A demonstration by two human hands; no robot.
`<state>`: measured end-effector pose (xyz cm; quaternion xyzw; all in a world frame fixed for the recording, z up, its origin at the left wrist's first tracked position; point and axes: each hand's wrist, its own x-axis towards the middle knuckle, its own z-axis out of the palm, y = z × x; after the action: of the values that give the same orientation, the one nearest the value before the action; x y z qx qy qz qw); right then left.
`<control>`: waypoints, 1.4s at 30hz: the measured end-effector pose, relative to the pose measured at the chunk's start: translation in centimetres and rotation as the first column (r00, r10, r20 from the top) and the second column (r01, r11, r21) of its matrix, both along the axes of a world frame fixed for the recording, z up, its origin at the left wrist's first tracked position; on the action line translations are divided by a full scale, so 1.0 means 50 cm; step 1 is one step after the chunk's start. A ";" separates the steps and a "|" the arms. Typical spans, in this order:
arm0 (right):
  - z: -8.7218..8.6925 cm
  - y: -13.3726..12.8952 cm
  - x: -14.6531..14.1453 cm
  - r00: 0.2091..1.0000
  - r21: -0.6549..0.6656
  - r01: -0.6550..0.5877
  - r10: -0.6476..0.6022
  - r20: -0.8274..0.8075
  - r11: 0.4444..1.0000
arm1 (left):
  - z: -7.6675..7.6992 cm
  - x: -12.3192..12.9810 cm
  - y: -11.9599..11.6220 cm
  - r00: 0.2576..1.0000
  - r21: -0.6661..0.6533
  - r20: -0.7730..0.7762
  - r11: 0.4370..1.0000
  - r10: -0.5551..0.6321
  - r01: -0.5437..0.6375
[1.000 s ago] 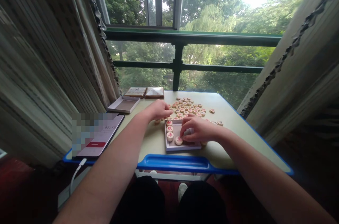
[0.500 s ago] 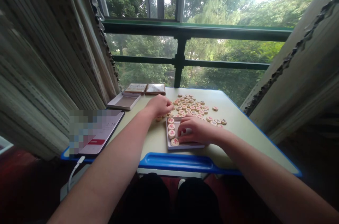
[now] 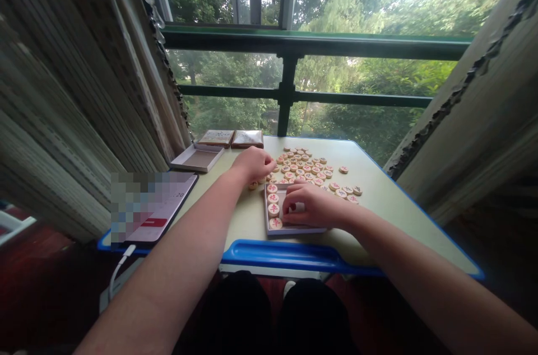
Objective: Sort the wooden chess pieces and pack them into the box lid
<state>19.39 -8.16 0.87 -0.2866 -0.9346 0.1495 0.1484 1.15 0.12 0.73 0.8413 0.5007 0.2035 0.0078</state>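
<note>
Curled, the nearer right hand [image 3: 313, 202] touches the corner piece [image 3: 276, 223] just left of its fingertips, inside the box [image 3: 296, 231]; left hand [image 3: 253, 163] beyond, by loose pieces [image 3: 321, 175], any pinch too hidden to tell

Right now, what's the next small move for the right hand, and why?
I'd ease the right hand up off the near-end piece. That piece looks placed: it lies flat in the box, closing a column of four along the left wall, with the fingertips right beside it. Whether they touch it, I can't tell.
</note>
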 end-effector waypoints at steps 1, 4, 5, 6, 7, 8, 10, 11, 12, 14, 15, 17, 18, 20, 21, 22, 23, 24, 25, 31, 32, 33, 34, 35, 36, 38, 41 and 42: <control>0.003 -0.001 0.000 1.000 0.007 0.002 -0.002 -0.002 1.000 | -0.001 0.000 0.000 1.000 0.000 0.004 1.000 0.004 -0.004; 0.008 -0.004 -0.002 1.000 0.046 0.016 -0.015 -0.021 0.999 | -0.002 0.000 0.001 1.000 -0.014 -0.004 1.000 0.012 -0.012; 0.007 -0.004 -0.003 0.999 0.065 0.022 -0.019 -0.040 0.998 | -0.002 0.000 0.001 1.000 -0.018 -0.009 1.000 0.012 -0.013; 0.006 -0.004 -0.005 0.998 0.085 0.029 -0.024 -0.062 0.996 | -0.002 0.000 0.002 1.000 -0.020 -0.014 1.000 0.011 -0.011; 0.004 -0.004 -0.007 0.997 0.101 0.032 -0.025 -0.079 0.994 | -0.002 0.000 0.002 1.000 -0.020 -0.016 1.000 0.007 -0.008; 0.001 -0.003 -0.009 0.996 0.114 0.031 -0.021 -0.088 0.993 | -0.002 0.001 0.001 1.000 -0.020 -0.014 1.000 0.005 -0.005; -0.006 -0.001 -0.012 0.996 0.129 0.012 -0.001 -0.085 0.992 | -0.001 0.001 0.001 1.000 -0.021 -0.004 1.000 0.002 -0.002; -0.008 0.000 -0.013 0.997 0.131 -0.001 0.011 -0.078 0.991 | -0.001 0.002 0.001 1.000 -0.024 0.001 1.000 0.002 -0.002; -0.011 0.001 -0.014 0.997 0.133 -0.014 0.023 -0.071 0.991 | -0.001 0.002 0.001 1.000 -0.026 0.005 1.000 0.003 -0.002; -0.014 0.003 -0.014 0.997 0.136 -0.026 0.035 -0.065 0.990 | -0.001 0.002 0.001 1.000 -0.026 0.009 1.000 0.008 -0.008; -0.014 0.004 -0.014 0.997 0.135 -0.026 0.035 -0.064 0.990 | -0.002 0.002 0.001 1.000 -0.022 0.009 1.000 0.010 -0.010; -0.014 0.005 -0.015 0.998 0.132 -0.026 0.034 -0.059 0.991 | -0.003 0.002 0.002 1.000 -0.012 0.004 1.000 0.014 -0.014; -0.013 0.005 -0.015 0.998 0.131 -0.025 0.033 -0.059 0.991 | -0.003 0.002 0.002 1.000 -0.009 0.000 1.000 0.014 -0.014; -0.012 0.004 -0.015 0.998 0.129 -0.026 0.034 -0.056 0.991 | -0.003 0.002 0.002 1.000 -0.011 -0.005 1.000 0.007 -0.007; -0.012 0.004 -0.015 0.998 0.128 -0.028 0.036 -0.056 0.991 | -0.003 0.002 0.001 1.000 -0.015 -0.004 1.000 0.004 -0.004; -0.011 0.004 -0.015 0.998 0.128 -0.029 0.037 -0.058 0.991 | -0.002 0.002 0.001 1.000 -0.019 -0.001 1.000 0.002 -0.002; -0.011 0.003 -0.014 0.997 0.128 -0.029 0.037 -0.062 0.991 | -0.001 0.001 0.001 1.000 -0.021 0.004 1.000 0.002 -0.002; -0.010 0.003 -0.014 0.997 0.129 -0.029 0.038 -0.068 0.991 | -0.001 0.001 0.000 1.000 -0.021 0.009 1.000 0.003 -0.003; -0.010 0.002 -0.013 0.996 0.132 -0.028 0.038 -0.076 0.991 | 0.000 0.001 0.000 1.000 -0.017 0.012 1.000 0.006 -0.006; -0.006 -0.002 -0.012 0.991 0.128 -0.026 0.043 -0.131 0.991 | -0.005 0.003 0.004 1.000 -0.002 -0.012 1.000 0.010 -0.010; -0.006 -0.002 -0.013 0.990 0.119 -0.041 0.056 -0.130 0.992 | -0.006 0.003 0.005 1.000 0.000 -0.016 1.000 0.010 -0.010; -0.005 -0.003 -0.013 0.989 0.108 -0.061 0.075 -0.128 0.992 | -0.007 0.003 0.005 1.000 0.003 -0.017 1.000 0.011 -0.011; -0.005 -0.004 -0.014 0.987 0.097 -0.085 0.097 -0.125 0.992 | -0.008 0.003 0.006 1.000 0.004 -0.017 1.000 0.010 -0.010; -0.005 -0.005 -0.014 0.985 0.087 -0.110 0.120 -0.122 0.990 | -0.008 0.003 0.006 1.000 0.006 -0.014 1.000 0.008 -0.008; -0.005 -0.005 -0.014 0.983 0.080 -0.133 0.142 -0.118 0.988 | -0.008 0.003 0.005 1.000 0.007 -0.010 1.000 0.008 -0.007; -0.007 -0.004 -0.014 0.980 0.074 -0.161 0.168 -0.103 0.984 | -0.007 0.002 0.004 1.000 0.008 -0.004 1.000 0.011 -0.010; -0.011 -0.001 -0.013 0.982 0.068 -0.161 0.167 -0.086 0.985 | -0.006 0.003 0.003 1.000 0.015 -0.005 1.000 0.016 -0.016; -0.012 0.000 -0.013 0.983 0.067 -0.160 0.165 -0.083 0.985 | -0.006 0.003 0.003 1.000 0.014 -0.009 1.000 0.017 -0.017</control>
<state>18.75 -8.16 0.25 -0.1980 -0.9514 0.1455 0.1855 1.32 0.25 0.43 0.8381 0.5063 0.2033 -0.0021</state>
